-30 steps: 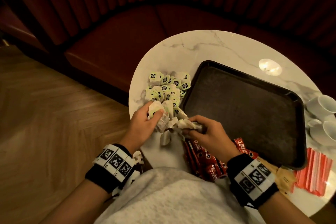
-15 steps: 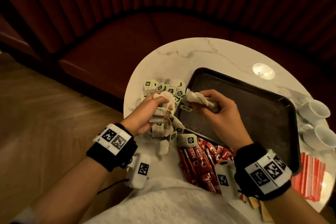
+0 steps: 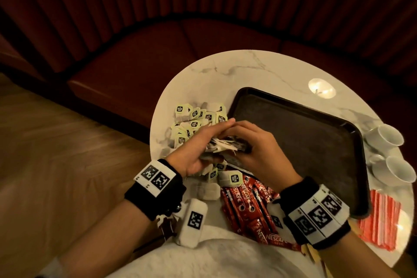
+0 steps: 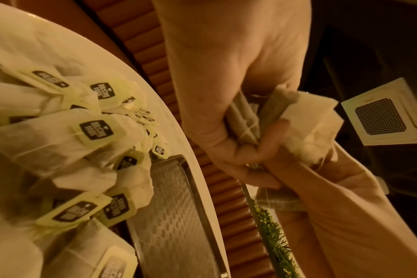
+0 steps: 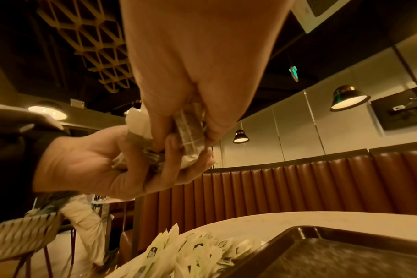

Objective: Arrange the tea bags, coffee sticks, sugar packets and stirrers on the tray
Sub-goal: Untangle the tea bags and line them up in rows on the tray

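Both hands hold one bundle of tea bags [image 3: 222, 145] just above near-left corner of tray [image 3: 300, 137]. Left hand [image 3: 198, 149] cupped under/around bundle, fingers curled; right hand [image 3: 259, 149] clamped on from tray side, thumb + fingers pinching.

Handling (est.): bags v. light, soft, porous paper, crushable; strings + tags likely to snag. Best gripped across bag bodies, not by tags.

Loose tea bag pile [image 3: 196, 122] on white marbled surface [image 3: 216, 74] left of tray. Tray dark, rigid, textured floor, raised rim, nothing on it. Glossy red coffee sticks [image 3: 246, 205] at tray's near edge: stiff, slick.
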`<state>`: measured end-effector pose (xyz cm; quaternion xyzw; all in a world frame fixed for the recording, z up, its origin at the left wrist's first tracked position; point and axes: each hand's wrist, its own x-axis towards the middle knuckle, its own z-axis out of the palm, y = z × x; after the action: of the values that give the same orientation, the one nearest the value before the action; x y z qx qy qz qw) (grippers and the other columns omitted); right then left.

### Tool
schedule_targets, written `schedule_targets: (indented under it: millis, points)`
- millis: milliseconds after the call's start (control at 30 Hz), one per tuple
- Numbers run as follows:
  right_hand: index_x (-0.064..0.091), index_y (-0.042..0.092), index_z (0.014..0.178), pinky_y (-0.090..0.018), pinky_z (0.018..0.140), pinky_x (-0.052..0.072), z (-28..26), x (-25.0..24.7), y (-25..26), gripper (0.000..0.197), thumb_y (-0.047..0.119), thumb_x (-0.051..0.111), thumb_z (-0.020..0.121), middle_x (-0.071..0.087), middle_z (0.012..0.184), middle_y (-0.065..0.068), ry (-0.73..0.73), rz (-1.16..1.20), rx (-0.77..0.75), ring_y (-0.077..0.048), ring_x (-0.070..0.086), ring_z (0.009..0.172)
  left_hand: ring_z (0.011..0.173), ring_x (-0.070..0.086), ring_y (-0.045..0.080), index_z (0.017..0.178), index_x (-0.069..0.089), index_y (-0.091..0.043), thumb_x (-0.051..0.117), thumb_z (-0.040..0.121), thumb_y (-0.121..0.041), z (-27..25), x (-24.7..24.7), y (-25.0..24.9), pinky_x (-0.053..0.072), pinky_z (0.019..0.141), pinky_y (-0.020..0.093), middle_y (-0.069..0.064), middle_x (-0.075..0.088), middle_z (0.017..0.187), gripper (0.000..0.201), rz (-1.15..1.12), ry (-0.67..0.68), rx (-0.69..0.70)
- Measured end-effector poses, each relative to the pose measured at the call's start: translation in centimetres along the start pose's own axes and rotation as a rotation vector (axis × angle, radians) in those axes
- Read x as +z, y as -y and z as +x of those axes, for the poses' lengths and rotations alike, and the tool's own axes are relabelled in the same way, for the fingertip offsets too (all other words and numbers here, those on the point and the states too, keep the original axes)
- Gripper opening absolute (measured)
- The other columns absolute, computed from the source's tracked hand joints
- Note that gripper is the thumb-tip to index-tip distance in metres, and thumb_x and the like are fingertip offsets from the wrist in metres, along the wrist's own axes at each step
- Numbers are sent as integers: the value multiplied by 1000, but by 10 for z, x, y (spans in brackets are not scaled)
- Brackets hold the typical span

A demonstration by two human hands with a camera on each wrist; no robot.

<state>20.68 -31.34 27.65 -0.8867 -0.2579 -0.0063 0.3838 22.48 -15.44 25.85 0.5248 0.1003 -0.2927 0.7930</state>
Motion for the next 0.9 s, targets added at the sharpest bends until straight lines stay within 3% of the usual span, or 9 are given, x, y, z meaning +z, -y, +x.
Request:
schedule_targets:
  millis: [100, 167, 300, 400, 567, 667, 733, 833, 900]
  points:
    - [68, 26, 111, -14, 93, 48, 1, -5, 0, 36, 5, 75, 81, 55, 124, 11, 38, 110, 88, -1, 55, 114, 77, 71, 15, 137, 52, -11, 73, 70, -44, 4, -1, 3, 51, 51, 23, 9, 72, 102, 77, -67, -54, 37]
    - [66, 33, 107, -13, 96, 45, 1, -9, 0, 35, 10, 75, 82, 54, 125, 13, 34, 155, 147, 2, 52, 118, 75, 73, 15, 143, 42, -12, 74, 76, -36, 7, -3, 6, 51, 49, 23, 10, 71, 107, 78, -118, -89, 67]
    - [62, 36, 111, -10, 96, 42, 1, -13, -1, 43, 10, 75, 80, 55, 124, 16, -19, 219, 226, 7, 52, 115, 67, 72, 13, 102, 61, -19, 59, 94, -13, 5, 2, 4, 54, 51, 22, 2, 76, 79, 10, -112, -79, 136]
    - [59, 35, 116, -5, 87, 44, -1, -13, -3, 50, 6, 75, 79, 58, 121, 13, -16, 288, 336, 11, 54, 108, 90, 72, 23, 98, 65, -21, 61, 93, -9, 8, -2, 6, 58, 81, 35, 8, 75, 93, 14, -28, -129, 199]
    - [62, 29, 116, -38, 81, 60, -6, -12, -7, 37, 13, 73, 85, 66, 106, -3, -62, 514, 577, -21, 68, 91, 106, 68, 14, 109, 67, -27, 66, 92, -15, 14, -15, 14, 50, 97, 35, -1, 73, 110, 21, 292, -188, 334]
    - [63, 23, 116, -31, 68, 59, -4, -11, -4, 27, 17, 67, 90, 64, 114, -10, -112, 679, 723, -21, 67, 85, 118, 60, 12, 129, 59, -21, 68, 89, -30, 14, -19, 17, 44, 108, 41, -3, 66, 125, 42, 473, -176, 374]
    - [62, 22, 116, -27, 62, 58, 0, -9, -3, 23, 24, 63, 94, 62, 117, -9, -154, 832, 837, -16, 65, 84, 116, 61, 13, 130, 59, -19, 67, 88, -30, 13, -19, 19, 45, 107, 45, -3, 68, 122, 45, 485, -165, 386]
    - [60, 22, 117, -36, 69, 61, 5, -8, -4, 20, 27, 56, 98, 64, 117, -10, -213, 1005, 944, -21, 67, 88, 112, 64, 13, 125, 62, -19, 69, 90, -23, 14, -19, 22, 46, 105, 45, -2, 70, 116, 36, 444, -186, 386]
    - [58, 20, 120, -39, 75, 59, 5, -9, -5, 24, 13, 48, 100, 65, 118, -11, -228, 1054, 935, -23, 69, 92, 111, 65, 11, 121, 64, -21, 69, 91, -19, 14, -19, 24, 48, 104, 41, -4, 71, 114, 31, 428, -176, 377]
